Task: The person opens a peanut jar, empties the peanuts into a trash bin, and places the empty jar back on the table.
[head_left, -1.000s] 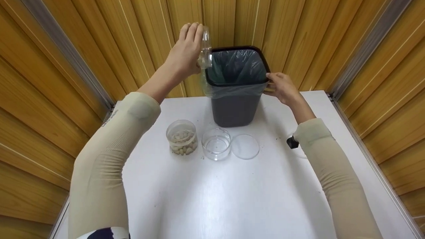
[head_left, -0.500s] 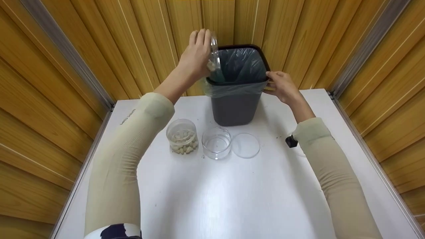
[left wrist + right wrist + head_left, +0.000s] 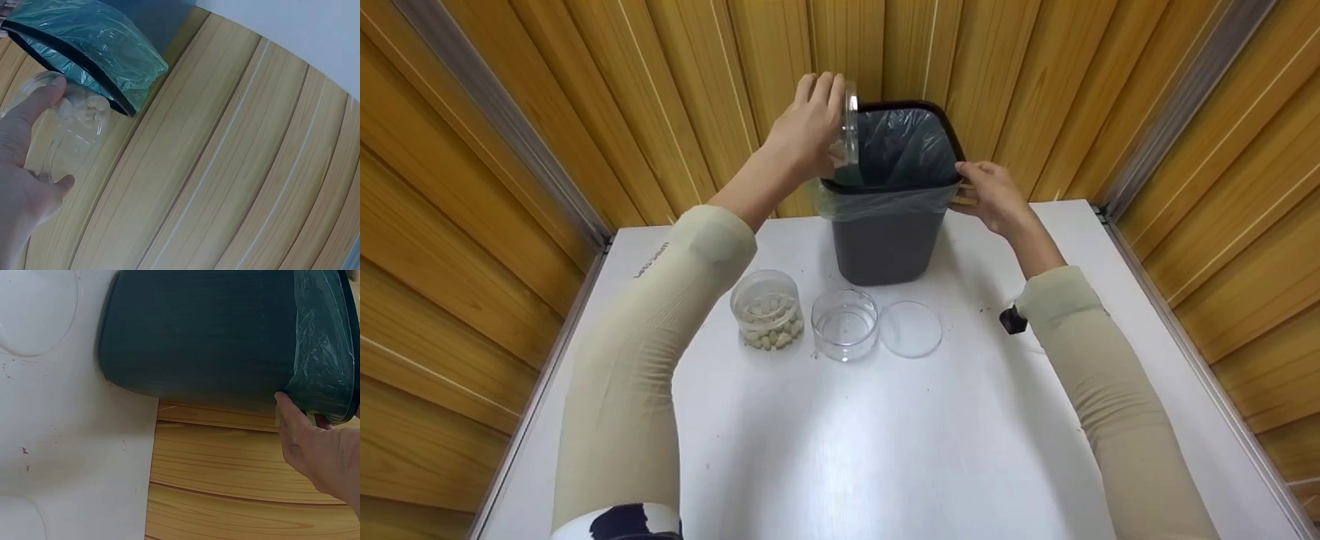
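My left hand [image 3: 804, 131] grips a clear round dish [image 3: 850, 131] held on its side at the left rim of a grey trash bin [image 3: 885, 251]. Pale lumps [image 3: 84, 107] sit inside the tilted dish, close to the bin's dark rim in the left wrist view. A thin translucent bag [image 3: 907, 142] lines the bin and folds over its edge. At the opposite side, my right hand [image 3: 997, 199] pinches the bin's rim and bag between thumb and fingers. The right wrist view shows that hand [image 3: 320, 447] beside the folded bag; some fingertips are hidden there.
On the white table [image 3: 840, 442] stand a clear jar of pale pebble-like pieces [image 3: 769, 315] and a clear glass bowl [image 3: 845, 326]. A flat clear lid [image 3: 911, 330] lies beside the bowl. Wood-patterned walls [image 3: 690, 97] close in the back and sides.
My left hand has moved right and slightly down, bringing the tilted dish from beside the bin to over its left rim. The right hand keeps its place on the bin.
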Available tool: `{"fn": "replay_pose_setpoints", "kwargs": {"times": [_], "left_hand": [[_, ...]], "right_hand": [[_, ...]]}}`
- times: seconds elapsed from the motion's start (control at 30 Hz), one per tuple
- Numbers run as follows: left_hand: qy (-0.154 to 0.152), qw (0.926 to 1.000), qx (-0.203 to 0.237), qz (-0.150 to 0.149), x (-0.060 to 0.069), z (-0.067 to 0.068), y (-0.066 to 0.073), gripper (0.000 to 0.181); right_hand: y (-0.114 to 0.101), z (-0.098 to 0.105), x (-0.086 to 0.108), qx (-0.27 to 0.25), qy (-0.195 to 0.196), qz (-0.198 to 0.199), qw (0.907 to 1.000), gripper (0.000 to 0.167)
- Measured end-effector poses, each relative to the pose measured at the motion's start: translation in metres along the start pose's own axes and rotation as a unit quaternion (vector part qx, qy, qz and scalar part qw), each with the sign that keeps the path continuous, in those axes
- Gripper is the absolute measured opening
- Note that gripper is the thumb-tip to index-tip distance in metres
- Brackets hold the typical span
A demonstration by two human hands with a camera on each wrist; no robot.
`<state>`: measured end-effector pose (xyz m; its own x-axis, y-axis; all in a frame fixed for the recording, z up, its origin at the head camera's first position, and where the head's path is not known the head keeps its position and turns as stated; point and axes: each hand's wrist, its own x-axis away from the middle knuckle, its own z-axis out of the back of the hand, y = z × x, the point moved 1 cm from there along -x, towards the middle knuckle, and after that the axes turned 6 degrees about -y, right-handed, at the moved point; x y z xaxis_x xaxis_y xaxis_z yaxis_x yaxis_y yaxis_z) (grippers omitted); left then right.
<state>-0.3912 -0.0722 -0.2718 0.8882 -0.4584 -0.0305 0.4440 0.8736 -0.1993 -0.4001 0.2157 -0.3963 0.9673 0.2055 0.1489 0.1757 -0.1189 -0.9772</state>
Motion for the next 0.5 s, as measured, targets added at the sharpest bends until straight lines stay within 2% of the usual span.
{"fn": "replay_pose_setpoints", "kwargs": {"times": [0.2, 0.33, 0.5], "left_hand": [[0.001, 0.9999, 0.011, 0.005, -0.0006, 0.0003, 0.0018, 0.125], [0.012, 0.9999, -0.011, 0.001, -0.0006, 0.0012, 0.002, 0.12], [0.009, 0.9996, -0.025, -0.006, -0.0012, 0.0003, 0.002, 0.12]], "right_hand": [[-0.0007, -0.0009, 0.0006, 0.0, 0.004, -0.002, 1.0, 0.025], [-0.0019, -0.001, 0.0016, -0.002, 0.004, -0.002, 1.0, 0.029], [-0.002, -0.0007, 0.0017, -0.001, 0.007, 0.002, 1.0, 0.028]]}}
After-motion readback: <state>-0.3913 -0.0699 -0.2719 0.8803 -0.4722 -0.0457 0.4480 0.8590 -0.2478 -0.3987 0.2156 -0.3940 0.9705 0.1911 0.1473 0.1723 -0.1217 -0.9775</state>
